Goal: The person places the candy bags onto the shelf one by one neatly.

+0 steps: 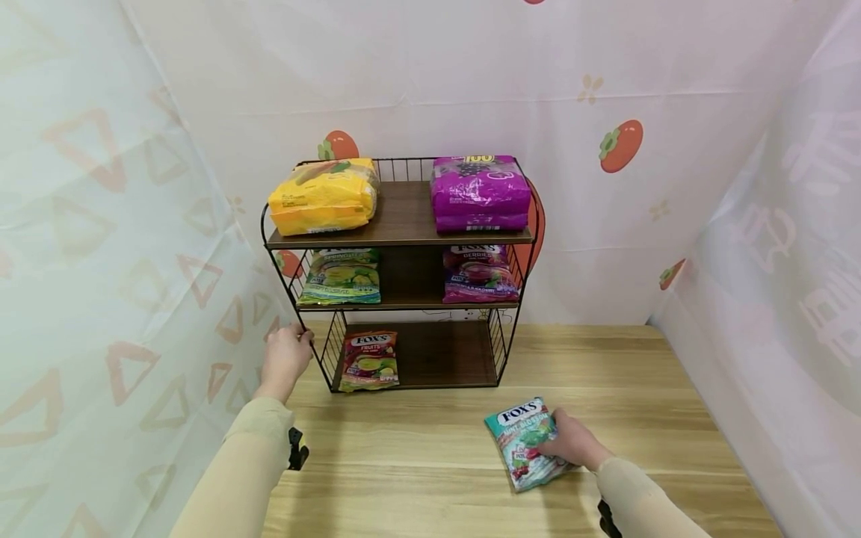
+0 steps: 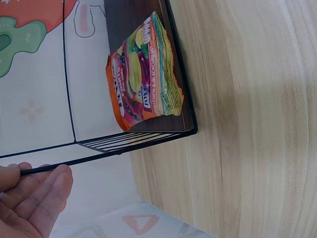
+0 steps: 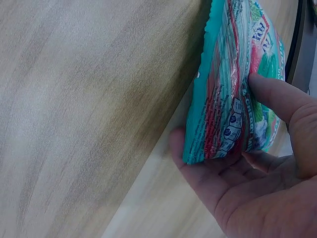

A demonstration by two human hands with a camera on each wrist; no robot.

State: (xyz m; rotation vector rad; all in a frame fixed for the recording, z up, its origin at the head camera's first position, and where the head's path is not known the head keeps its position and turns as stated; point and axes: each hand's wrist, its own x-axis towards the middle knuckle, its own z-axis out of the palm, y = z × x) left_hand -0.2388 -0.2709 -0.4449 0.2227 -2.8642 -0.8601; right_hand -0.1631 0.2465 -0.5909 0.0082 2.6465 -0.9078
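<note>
My right hand [image 1: 574, 442] grips a teal Fox's candy bag [image 1: 528, 441] by its right side, thumb on the printed front and fingers behind, above the wooden table in the head view. The right wrist view shows the thumb denting the wrapper [image 3: 228, 84]. On the left, my left hand [image 1: 285, 357] pinches the thin black side wire of a three-tier shelf [image 1: 430, 351]; the left wrist view shows that wire [image 2: 89, 159] between thumb and fingers. Closest to this hand, an orange Fox's Fruits bag [image 1: 370, 362] leans on the bottom tier's left side.
On the top tier lie a yellow bag [image 1: 326, 196] and a purple bag [image 1: 480, 194]. The middle tier holds a green Fox's bag [image 1: 341, 276] at left and a berries bag [image 1: 480, 274] at right. Patterned white sheets [image 1: 673, 149] enclose the table [image 1: 605, 366].
</note>
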